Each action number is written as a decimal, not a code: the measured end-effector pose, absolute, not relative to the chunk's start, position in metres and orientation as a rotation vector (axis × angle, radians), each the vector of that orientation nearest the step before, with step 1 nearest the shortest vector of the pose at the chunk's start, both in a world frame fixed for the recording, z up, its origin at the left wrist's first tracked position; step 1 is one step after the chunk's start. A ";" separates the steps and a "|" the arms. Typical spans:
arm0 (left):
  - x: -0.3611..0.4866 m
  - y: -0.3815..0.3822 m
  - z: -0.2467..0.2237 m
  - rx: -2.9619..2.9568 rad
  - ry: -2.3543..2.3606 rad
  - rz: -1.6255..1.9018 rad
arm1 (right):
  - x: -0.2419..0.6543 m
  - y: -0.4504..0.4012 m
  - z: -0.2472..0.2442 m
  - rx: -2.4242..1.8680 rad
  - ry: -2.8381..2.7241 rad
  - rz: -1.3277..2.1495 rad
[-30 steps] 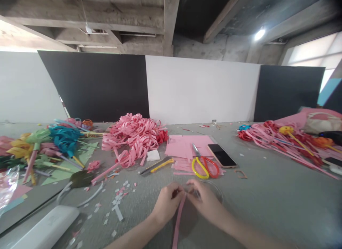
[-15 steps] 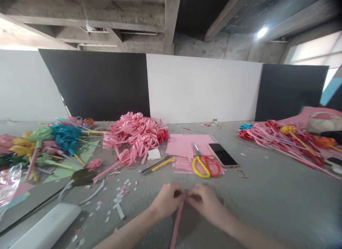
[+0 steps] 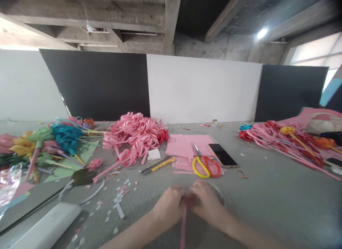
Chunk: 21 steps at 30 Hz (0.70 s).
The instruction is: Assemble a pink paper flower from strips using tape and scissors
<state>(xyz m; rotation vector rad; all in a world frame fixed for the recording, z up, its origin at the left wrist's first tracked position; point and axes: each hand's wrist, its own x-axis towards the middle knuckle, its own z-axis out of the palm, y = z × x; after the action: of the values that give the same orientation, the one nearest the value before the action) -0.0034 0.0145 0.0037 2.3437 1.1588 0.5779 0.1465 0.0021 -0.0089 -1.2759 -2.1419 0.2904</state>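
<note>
My left hand [image 3: 171,203] and my right hand [image 3: 204,201] meet at the front middle of the table, fingers closed together. Between them they pinch the top end of a pink paper strip [image 3: 183,227], which trails down towards me. The fingertips are smeared by motion, so the strip's end is hard to make out. Just beyond my hands lie scissors [image 3: 205,167] with one yellow and one red handle, resting on pink paper strips [image 3: 183,164] and a pink paper sheet [image 3: 179,145]. A clear round ring-like rim [image 3: 221,195] shows partly behind my right hand.
A phone [image 3: 223,155] lies right of the paper; a yellow-handled tool [image 3: 162,164] lies left. Pink curled-paper flowers [image 3: 139,135] are heaped behind. Coloured paper flowers [image 3: 65,136] and a white power bank-like block [image 3: 48,227] stand left, more paper flowers [image 3: 288,140] right. Scraps [image 3: 119,197] litter the table.
Both hands have shifted slightly, with the fingers curled in closer around the strip's end. The strip's hanging part has swung to the right and now runs nearly straight down.
</note>
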 end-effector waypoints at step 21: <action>-0.011 0.042 -0.006 1.002 0.856 1.036 | 0.147 -0.010 -0.016 -0.990 -1.990 0.142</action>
<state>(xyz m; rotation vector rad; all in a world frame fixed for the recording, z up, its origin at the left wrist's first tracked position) -0.0112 0.0416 -0.0064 1.0022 0.8557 1.0364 0.1466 -0.0096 -0.0160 -0.9900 -1.9903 0.1420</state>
